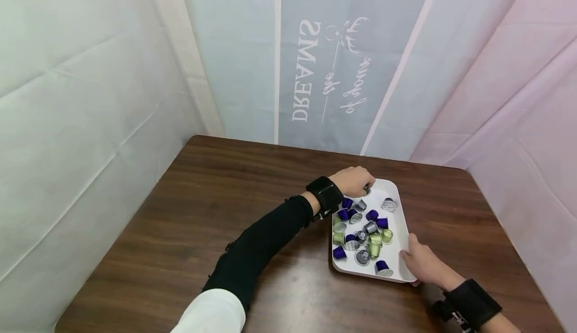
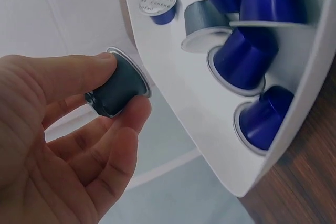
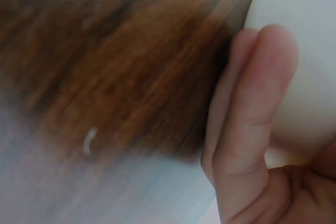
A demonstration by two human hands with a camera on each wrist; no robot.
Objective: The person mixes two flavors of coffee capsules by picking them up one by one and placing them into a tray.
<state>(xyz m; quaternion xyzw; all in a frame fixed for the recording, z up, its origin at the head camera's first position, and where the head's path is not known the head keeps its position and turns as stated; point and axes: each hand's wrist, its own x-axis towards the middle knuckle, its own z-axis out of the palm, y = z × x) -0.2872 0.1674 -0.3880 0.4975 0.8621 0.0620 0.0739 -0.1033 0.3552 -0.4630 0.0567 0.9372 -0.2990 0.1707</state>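
A white tray (image 1: 396,225) on the table holds several coffee capsules in blue, green, grey and silver. At its far left corner my left hand (image 1: 353,181) pinches a dark grey-green coffee capsule (image 2: 122,87) between thumb and fingers, above the tray's rim in the left wrist view. Blue capsules (image 2: 247,59) and a grey capsule (image 2: 205,22) lie inside close by. My right hand (image 1: 425,262) grips the near right corner of the tray, thumb over the rim and fingers along the outside wall (image 3: 304,103).
The tray stands on a dark brown wooden table (image 1: 216,193), right of its middle. Pale cloth hangs on the left (image 1: 90,97) and right, and a grey-blue curtain (image 1: 252,62) with white lettering hangs behind the far edge. Each wrist wears a black strap (image 1: 325,195).
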